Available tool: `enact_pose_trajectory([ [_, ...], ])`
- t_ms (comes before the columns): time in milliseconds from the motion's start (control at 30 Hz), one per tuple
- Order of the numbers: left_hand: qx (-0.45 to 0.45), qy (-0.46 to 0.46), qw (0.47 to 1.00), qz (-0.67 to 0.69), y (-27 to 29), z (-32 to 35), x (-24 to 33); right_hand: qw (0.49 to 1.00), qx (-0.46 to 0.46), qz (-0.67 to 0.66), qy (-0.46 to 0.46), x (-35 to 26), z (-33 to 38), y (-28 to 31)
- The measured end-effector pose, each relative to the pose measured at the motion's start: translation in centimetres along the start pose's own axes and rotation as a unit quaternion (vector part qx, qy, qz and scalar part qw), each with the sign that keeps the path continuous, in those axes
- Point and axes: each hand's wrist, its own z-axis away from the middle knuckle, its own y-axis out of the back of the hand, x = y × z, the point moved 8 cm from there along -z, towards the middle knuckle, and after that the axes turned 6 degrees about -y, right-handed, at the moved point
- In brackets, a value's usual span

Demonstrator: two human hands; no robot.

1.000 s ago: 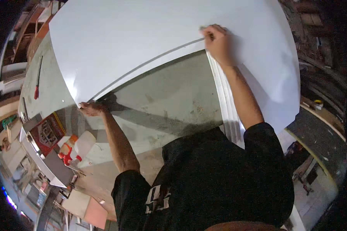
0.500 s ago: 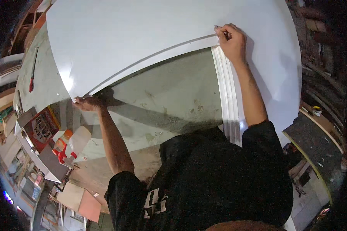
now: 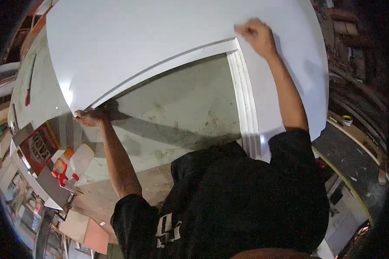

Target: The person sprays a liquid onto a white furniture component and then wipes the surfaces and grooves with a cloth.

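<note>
Large white panel (image 3: pixel 160 39) with a raised moulded border and an open rectangular cut-out, most likely a door leaf or cabinet front, spread over the stained workbench (image 3: pixel 177 108) and overhanging it on the far and right sides. Probably stiff and fairly heavy for one person, with a smooth painted face that looks slippery and easily scuffed; the thin rails beside the cut-out seem the weak spots, liable to flex or crack if lifted by one corner. Best taken at two well-separated points on the solid frame, on edges and not on the flat face.

Stretching away above and to the right of the left hand (image 3: pixel 90 117), and outward on every side of the right hand (image 3: pixel 256 33). Moulded strip (image 3: pixel 244 108) running straight back from below the right hand toward the body.

Left hand closed over the panel's near-left corner, fingers curled around the edge, thumb side on top. Right hand loosely curled, knuckles up, pressed on the face just beyond the cut-out's far-right corner; whether anything small sits between those fingers cannot be told.

White spray bottle with a red trigger (image 3: pixel 69 166) below and left of the left hand, well apart from it. Red-handled tool (image 3: pixel 28 93) far to that hand's left on the bench.
</note>
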Motion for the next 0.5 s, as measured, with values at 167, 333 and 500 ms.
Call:
enact_pose_trajectory([
  [167,0.005,-0.105,0.994,-0.044,0.9,-1.2,-1.7,0.999,0.018,-0.008,0.041,-2.8,10.8,1.9],
  [333,-0.003,-0.151,0.98,-0.132,0.7,-3.2,-3.9,0.99,0.058,-0.107,-0.073,-2.3,5.7,1.0],
  [500,-0.024,-0.017,0.999,-0.035,-0.3,-0.2,-0.3,0.996,0.048,-0.033,-0.071,-2.7,8.8,0.1],
])
